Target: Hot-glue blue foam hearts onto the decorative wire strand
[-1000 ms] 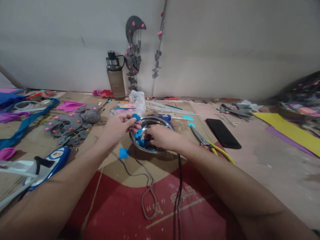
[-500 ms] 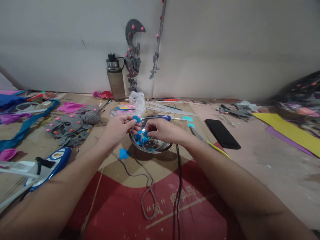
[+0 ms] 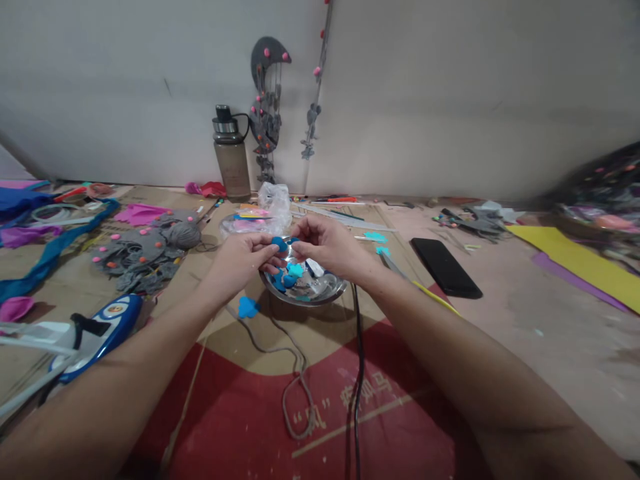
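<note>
Over a shiny metal bowl (image 3: pixel 325 301), my left hand (image 3: pixel 243 260) pinches a blue felt piece (image 3: pixel 279 244) between thumb and fingers. My right hand (image 3: pixel 333 248) faces it, its thumb and fingertips closed on a small dark blue felt piece (image 3: pixel 294 244). The two pieces are nearly touching; whether they meet is hard to tell. Several blue felt pieces (image 3: pixel 289 281) and a turquoise piece (image 3: pixel 295 269) lie in the bowl. On the cardboard, left of the bowl, rests a blue felt flower (image 3: pixel 247 307).
A grey cord (image 3: pixel 285 349) loops in front of the bowl, beside a black cable (image 3: pixel 358 373). To the right are yellow-handled scissors (image 3: pixel 435 297) and a black phone (image 3: pixel 445 268). A bottle (image 3: pixel 233 167) stands by the wall. Grey felt ornaments (image 3: pixel 145 247) lie left.
My right hand has come up out of the bowl with a small blue piece, toward my left hand. The left hand has shifted slightly right, and its piece is tilted differently.
</note>
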The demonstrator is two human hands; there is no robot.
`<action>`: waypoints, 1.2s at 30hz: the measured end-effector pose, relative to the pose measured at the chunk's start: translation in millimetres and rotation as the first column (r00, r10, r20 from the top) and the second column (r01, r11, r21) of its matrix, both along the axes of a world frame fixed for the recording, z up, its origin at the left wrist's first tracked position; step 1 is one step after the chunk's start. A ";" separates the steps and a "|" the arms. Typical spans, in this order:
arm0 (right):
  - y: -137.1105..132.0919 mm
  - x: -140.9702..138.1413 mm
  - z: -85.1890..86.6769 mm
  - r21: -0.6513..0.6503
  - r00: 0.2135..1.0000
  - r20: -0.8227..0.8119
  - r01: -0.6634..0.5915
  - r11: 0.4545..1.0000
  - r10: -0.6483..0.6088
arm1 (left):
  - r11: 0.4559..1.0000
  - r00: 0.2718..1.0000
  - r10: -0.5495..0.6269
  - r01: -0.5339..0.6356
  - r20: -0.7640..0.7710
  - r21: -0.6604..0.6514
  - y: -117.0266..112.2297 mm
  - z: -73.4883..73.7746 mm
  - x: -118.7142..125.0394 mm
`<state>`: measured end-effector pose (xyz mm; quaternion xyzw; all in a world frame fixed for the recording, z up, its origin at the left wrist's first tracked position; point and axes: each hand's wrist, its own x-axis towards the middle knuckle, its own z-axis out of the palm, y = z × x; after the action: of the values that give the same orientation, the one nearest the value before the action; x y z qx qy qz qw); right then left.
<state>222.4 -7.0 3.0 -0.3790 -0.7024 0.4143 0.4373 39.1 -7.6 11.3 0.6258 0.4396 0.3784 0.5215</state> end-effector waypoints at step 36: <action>-8.8 -20.3 -5.6 -0.233 0.899 -0.314 0.237 0.943 -0.304 | 0.999 0.992 0.035 -0.036 0.121 0.002 -3.2 -3.5 2.8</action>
<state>202.0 -15.8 -2.5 -0.4342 -0.5124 0.4739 0.5695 41.9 -10.8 7.8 0.5948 0.4175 0.4257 0.5392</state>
